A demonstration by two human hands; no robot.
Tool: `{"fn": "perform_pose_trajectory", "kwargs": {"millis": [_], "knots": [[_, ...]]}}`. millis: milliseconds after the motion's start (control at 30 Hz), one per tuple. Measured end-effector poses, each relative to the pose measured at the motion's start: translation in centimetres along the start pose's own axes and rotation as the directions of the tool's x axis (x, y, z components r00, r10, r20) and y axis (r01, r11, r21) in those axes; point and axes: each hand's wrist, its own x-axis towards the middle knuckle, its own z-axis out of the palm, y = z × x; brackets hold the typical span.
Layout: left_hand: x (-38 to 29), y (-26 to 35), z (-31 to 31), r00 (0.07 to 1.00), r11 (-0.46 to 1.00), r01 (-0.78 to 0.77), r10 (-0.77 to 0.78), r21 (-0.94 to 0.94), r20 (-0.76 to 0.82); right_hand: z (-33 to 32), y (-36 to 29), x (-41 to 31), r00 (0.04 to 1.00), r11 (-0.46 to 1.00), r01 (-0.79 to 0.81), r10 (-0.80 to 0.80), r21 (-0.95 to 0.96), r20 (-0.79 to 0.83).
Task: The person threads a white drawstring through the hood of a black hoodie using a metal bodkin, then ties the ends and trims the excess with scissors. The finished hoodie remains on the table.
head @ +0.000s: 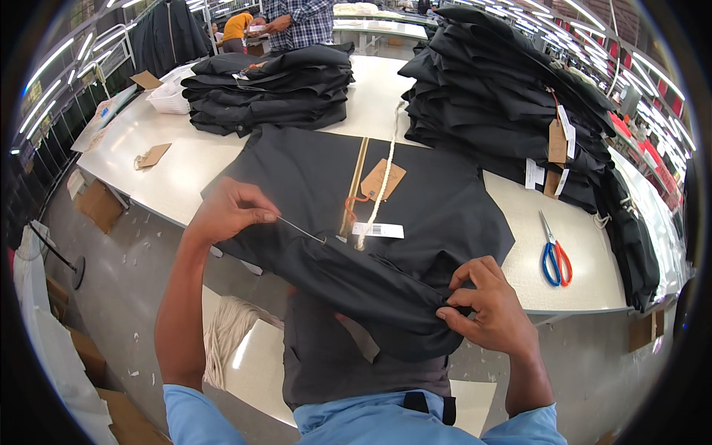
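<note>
A dark garment (311, 178) with a gold-toned zipper (359, 172) lies over the table's near edge, its lower part hanging towards my lap. My left hand (231, 214) pinches the end of a thin metal rod (300, 229), whose far tip meets the garment's folded edge at a small ring-like spot. My right hand (486, 306) grips the same fold farther right between thumb and fingers. A white cord (389, 167) runs across the garment, over a brown cardboard tag (384, 179) on an orange string and beside a white printed label (384, 230).
Stacks of dark garments stand at back left (267, 89) and right (478, 94). Scissors with blue and red handles (556, 261) lie on the right. A white basket (168, 99) and a loose tag (154, 156) are at left. A person in a checked shirt (306, 22) stands beyond.
</note>
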Motion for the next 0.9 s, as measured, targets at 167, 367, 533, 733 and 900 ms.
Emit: {"fn": "perform_pose_trajectory", "kwargs": {"millis": [167, 367, 533, 733, 900], "knots": [[-2.2, 3.9, -0.2, 0.995, 0.998, -0.050, 0.047, -0.031, -0.090, 0.4, 0.2, 1.8, 0.996, 0.995, 0.088, -0.089, -0.035, -0.021], [-3.3, 7.1, 2.3, 0.951, 0.977, -0.172, 0.132, -0.127, -0.278, 5.8, -4.1, 9.6, 0.940, 0.915, 0.287, -0.213, 0.284, -0.265], [-2.6, 5.3, 3.7, 0.928, 0.906, -0.257, 0.134, -0.336, -0.348, 8.2, -4.5, 12.4, 0.987, 0.824, 0.160, -0.115, 0.544, -0.115], [-1.5, 4.3, 6.7, 0.942, 0.942, -0.315, 0.297, -0.113, -0.157, 8.2, -4.0, 12.6, 0.992, 0.704, 0.125, -0.064, 0.699, -0.113], [-0.8, 4.3, 7.1, 0.960, 0.955, -0.273, 0.262, -0.119, -0.099, 9.0, -3.8, 12.6, 0.991, 0.600, 0.103, 0.002, 0.793, -0.130]]}}
